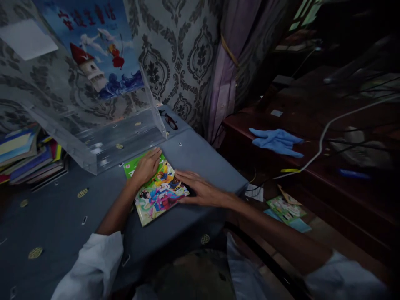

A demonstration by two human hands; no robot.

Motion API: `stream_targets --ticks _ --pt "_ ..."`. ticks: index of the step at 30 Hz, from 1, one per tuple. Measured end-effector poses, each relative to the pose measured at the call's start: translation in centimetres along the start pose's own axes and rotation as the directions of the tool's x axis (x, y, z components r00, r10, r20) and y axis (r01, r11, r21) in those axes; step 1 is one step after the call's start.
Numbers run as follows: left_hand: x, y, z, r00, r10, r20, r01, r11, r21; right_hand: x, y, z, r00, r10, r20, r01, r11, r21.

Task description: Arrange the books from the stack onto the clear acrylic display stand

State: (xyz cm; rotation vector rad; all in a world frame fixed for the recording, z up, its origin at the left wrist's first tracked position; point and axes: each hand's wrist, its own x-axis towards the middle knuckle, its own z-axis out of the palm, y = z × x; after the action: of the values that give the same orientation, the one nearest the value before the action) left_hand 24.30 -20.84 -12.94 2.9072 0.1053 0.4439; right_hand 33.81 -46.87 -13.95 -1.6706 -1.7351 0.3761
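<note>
A picture book (162,191) with a green top and colourful cartoon figures on its cover lies shut on the cloth-covered table (206,166). Flat across the book's upper part rests my left hand (147,166), its fingers stretched out. My right hand (198,189) is at the book's right edge, fingers extended and thumb apart, touching the side of the cover. Behind the book stands a clear plastic holder (118,137) with transparent side walls.
Stacked books (37,154) lie at the left. Glasses (171,121) sit near the table's far corner. A poster (103,50) hangs on the patterned wall. At right, a dark red desk (312,183) bears blue gloves (276,141) and a white cable (325,133). Papers (286,210) lie below.
</note>
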Motion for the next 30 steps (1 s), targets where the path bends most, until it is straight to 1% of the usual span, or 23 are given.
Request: stream_targets --ticks 2,4,7,9,12,16,19,22,26,30 --pt "-0.5 0.8 -0.3 1.0 0.025 0.012 -0.024 0.999 -0.031 -0.6 0.2 0.0 1.0 -0.008 0.023 0.007 1.0 0.017" --pt "-1.2 1.6 -0.4 0.998 0.051 0.031 -0.049 0.997 -0.051 -0.8 0.5 0.2 1.0 -0.018 0.023 0.017 0.999 0.03" --pt "-2.4 2.9 -0.5 0.994 0.099 0.052 -0.095 0.993 -0.071 -0.8 0.9 0.7 1.0 -0.01 -0.015 0.011 0.999 0.037" --pt "-3.3 3.8 -0.5 0.99 0.134 0.049 -0.129 0.987 -0.092 -0.9 1.1 1.0 0.998 0.03 -0.051 -0.028 0.999 0.037" --pt "-4.9 5.6 -0.9 0.978 0.2 0.055 -0.191 0.972 -0.139 -1.0 1.4 1.3 0.992 0.089 -0.09 -0.086 0.996 0.037" --pt "-7.0 8.4 -1.8 0.952 0.29 0.094 -0.267 0.942 -0.202 -1.1 1.8 1.5 0.991 0.082 -0.107 -0.08 0.996 0.03" --pt "-8.1 10.0 -2.3 0.941 0.32 0.115 -0.288 0.929 -0.231 -1.1 1.9 1.5 0.991 0.076 -0.106 -0.074 0.997 0.022" --pt "-8.4 10.4 -2.3 0.937 0.325 0.125 -0.289 0.926 -0.241 -1.1 1.9 1.5 0.991 0.063 -0.117 -0.061 0.998 0.021" --pt "-8.1 10.1 -2.0 0.94 0.316 0.13 -0.279 0.93 -0.24 -0.9 1.8 1.5 0.987 0.046 -0.154 -0.042 0.999 0.028" --pt "-7.9 10.2 -2.0 0.945 0.305 0.119 -0.278 0.94 -0.196 -0.8 1.9 1.5 0.991 -0.004 -0.132 0.007 1.0 0.025"
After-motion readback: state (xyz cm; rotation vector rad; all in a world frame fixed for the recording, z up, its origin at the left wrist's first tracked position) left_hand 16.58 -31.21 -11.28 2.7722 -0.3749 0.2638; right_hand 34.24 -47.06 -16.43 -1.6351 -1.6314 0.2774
